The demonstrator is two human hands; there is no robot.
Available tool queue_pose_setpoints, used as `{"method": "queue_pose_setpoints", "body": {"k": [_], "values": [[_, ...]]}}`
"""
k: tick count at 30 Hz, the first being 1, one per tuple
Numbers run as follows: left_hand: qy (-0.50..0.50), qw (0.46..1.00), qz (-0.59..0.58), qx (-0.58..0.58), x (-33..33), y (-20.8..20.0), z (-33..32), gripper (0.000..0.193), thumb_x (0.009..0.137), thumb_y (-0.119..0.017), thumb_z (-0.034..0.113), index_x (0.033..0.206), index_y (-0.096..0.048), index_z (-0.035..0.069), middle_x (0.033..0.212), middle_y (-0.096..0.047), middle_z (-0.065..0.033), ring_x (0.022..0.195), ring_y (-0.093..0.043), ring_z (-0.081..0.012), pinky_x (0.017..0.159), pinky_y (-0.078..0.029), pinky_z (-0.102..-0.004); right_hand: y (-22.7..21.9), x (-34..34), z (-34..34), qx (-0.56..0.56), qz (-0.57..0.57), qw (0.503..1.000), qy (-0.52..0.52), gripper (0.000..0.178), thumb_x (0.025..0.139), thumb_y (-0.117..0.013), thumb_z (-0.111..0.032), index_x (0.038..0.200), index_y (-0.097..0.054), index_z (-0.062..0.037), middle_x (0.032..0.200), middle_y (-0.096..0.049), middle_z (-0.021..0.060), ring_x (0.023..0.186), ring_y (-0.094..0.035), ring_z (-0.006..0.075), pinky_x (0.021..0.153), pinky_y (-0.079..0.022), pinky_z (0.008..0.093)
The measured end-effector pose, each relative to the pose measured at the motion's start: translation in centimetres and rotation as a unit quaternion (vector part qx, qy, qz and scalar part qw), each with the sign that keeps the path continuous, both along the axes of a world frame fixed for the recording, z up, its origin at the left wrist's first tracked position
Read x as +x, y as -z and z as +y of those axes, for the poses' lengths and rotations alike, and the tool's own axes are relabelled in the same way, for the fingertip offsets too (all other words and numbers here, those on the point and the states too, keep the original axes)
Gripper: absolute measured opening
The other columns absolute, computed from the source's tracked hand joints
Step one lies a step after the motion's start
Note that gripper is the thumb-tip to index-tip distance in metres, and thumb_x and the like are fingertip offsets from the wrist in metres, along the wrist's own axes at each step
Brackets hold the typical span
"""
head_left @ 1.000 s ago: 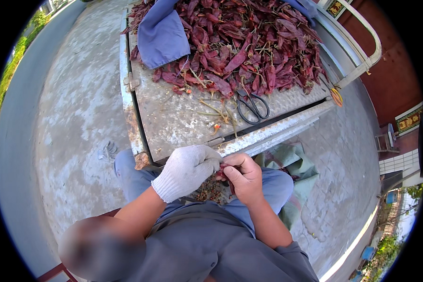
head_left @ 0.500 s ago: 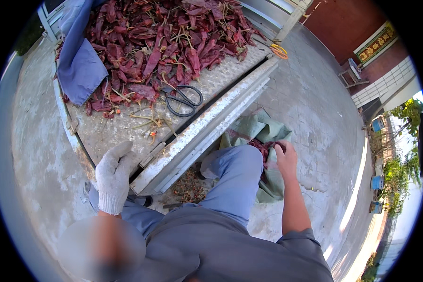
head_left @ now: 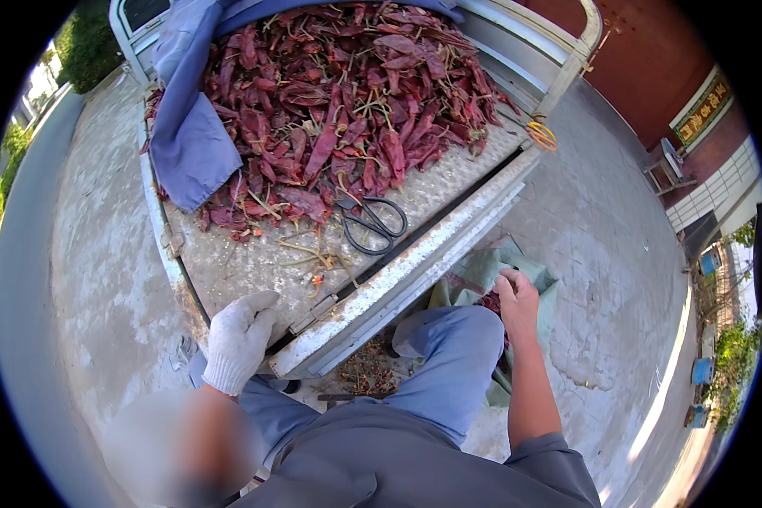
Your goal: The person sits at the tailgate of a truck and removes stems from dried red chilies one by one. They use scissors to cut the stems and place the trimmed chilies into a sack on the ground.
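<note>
My left hand (head_left: 240, 337), in a white knitted glove, rests at the near corner of the metal truck bed (head_left: 229, 269). Its fingers are slightly apart, with nothing seen between them. Over a pale green woven sack (head_left: 469, 273) beside my knee is my bare right hand (head_left: 519, 301), fingers curled inward. Whatever may be between those fingers is hidden. Dark red dried peppers show in the sack's mouth, partly behind my knee and hand. A large heap of dried red peppers (head_left: 339, 110) covers the bed. Black-handled scissors (head_left: 374, 226) lie at the heap's near edge.
Loose pepper stems (head_left: 313, 252) lie by the scissors. A blue cloth (head_left: 196, 157) drapes over the heap's left side. The raised metal edge (head_left: 398, 284) of the bed runs in front of me. Pepper scraps (head_left: 371, 368) litter the ground below. An orange cord loop (head_left: 541, 135) hangs at the far corner.
The view has shifted, so the bed and sack appear lower and farther right. My right hand has moved slightly left and away from me over the sack. My left hand stays at the bed's corner.
</note>
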State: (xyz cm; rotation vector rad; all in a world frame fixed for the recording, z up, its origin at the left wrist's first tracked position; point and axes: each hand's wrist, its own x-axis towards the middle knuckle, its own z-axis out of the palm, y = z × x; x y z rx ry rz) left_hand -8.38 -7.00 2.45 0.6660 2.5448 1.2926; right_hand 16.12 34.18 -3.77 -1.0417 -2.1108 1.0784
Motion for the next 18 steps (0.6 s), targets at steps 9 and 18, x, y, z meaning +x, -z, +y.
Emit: {"method": "queue_pose_setpoints", "body": {"k": [9, 18], "values": [[0.036, 0.984, 0.151, -0.089, 0.5, -0.6, 1.4, 0.025, 0.094, -0.067, 0.018, 0.114, -0.081, 0.013, 0.103, -0.078, -0.0174, 0.096, -0.075, -0.0361, 0.086, -0.06, -0.0435, -9.5, -20.7, -11.7, 0.281, 0.004, 0.9, -0.334, 0.031, 0.092, -0.077, -0.02, 0.12, -0.069, -0.0077, 0.111, -0.067, 0.0111, 0.096, -0.071, 0.0338, 0.08, -0.058, 0.0446], [0.033, 0.993, 0.109, -0.033, 0.1, -0.9, 0.9, 0.03, 0.094, -0.065, 0.023, 0.118, -0.078, 0.009, 0.1, -0.077, -0.0187, 0.096, -0.074, -0.0382, 0.084, -0.058, -0.0467, -9.0, -25.7, -11.4, 0.356, -0.031, 0.892, -0.276, 0.016, 0.093, -0.075, -0.023, 0.1, -0.069, -0.0089, 0.102, -0.064, 0.0122, 0.092, -0.07, 0.0361, 0.077, -0.057, 0.0481]]}}
